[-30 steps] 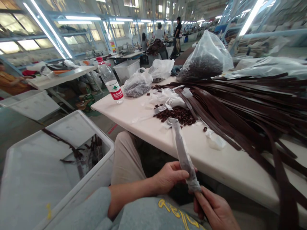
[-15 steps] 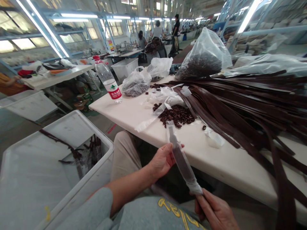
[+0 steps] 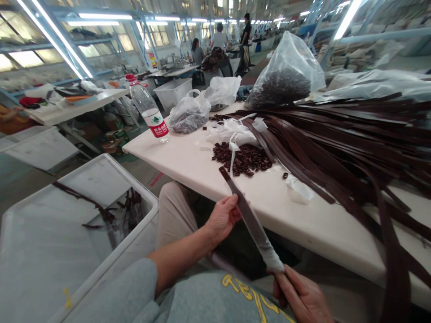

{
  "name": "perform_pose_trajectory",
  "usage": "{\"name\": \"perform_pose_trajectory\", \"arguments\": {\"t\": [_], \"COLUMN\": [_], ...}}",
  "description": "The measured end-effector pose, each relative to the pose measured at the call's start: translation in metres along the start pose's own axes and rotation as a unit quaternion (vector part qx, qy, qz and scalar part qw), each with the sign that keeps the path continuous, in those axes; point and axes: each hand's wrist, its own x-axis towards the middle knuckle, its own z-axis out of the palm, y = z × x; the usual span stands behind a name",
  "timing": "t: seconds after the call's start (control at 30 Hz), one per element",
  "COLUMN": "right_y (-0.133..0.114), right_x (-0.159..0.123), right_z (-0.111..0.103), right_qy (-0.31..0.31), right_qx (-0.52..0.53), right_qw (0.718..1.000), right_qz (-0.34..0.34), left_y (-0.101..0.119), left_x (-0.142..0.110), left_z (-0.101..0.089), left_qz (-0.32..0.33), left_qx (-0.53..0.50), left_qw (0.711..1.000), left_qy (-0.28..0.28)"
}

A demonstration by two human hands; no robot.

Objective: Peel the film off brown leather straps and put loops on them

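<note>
Between my two hands a dark brown strip (image 3: 251,220) runs slantwise in front of the table edge, its bare far tip towards the pile. My left hand (image 3: 222,217) pinches it near the upper part, thumb on top. My right hand (image 3: 301,291) is closed round its near end, where whitish backing film (image 3: 273,260) lies bunched and wrinkled; part of that grip is hidden. Just beyond the tip lies a heap of small dark brown loops (image 3: 247,159). A narrow white film piece (image 3: 233,157) lies across the heap, with crumpled white film (image 3: 235,131) behind.
Long brown strips (image 3: 323,152) cover the table's right side and hang over its edge. Plastic bags (image 3: 286,76) and a bottle (image 3: 155,121) stand at the back of the table (image 3: 175,161). A white bin (image 3: 101,269) with brown scraps is at my left. Several people are farther off.
The whitish film over the strip's far end has come away, leaving its brown tip bare. A white film piece at the heap's left has shifted. My right hand has hardly moved.
</note>
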Motion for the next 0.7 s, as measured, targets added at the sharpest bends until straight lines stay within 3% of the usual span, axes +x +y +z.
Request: {"name": "perform_pose_trajectory", "arguments": {"t": [0.23, 0.3, 0.37, 0.47, 0.6, 0.7], "right_y": [-0.01, -0.01, -0.007, -0.005, -0.008, -0.014], "right_x": [0.011, 0.008, 0.003, -0.001, 0.001, 0.003], "right_z": [-0.004, -0.008, -0.011, -0.011, -0.009, -0.012], "right_qy": [-0.026, -0.032, -0.047, -0.061, -0.05, -0.073], "right_qx": [-0.021, -0.024, -0.027, -0.024, -0.008, 0.004], "right_qw": [0.998, 0.998, 0.997, 0.997, 0.998, 0.997], "right_qz": [-0.051, -0.058, -0.055, -0.039, -0.024, -0.012], "left_y": [-0.033, -0.026, -0.016, -0.01, -0.02, -0.024], "left_x": [-0.035, -0.031, -0.019, -0.008, -0.018, -0.03], "left_z": [-0.005, -0.004, -0.002, 0.0, -0.001, -0.001], "left_qz": [-0.095, -0.07, -0.043, -0.046, -0.095, -0.083], "left_qx": [0.131, 0.088, 0.021, -0.003, 0.11, 0.182], "left_qw": [0.977, 0.986, 0.997, 0.999, 0.986, 0.975], "left_qy": [-0.139, -0.123, -0.067, -0.012, -0.081, -0.101]}}
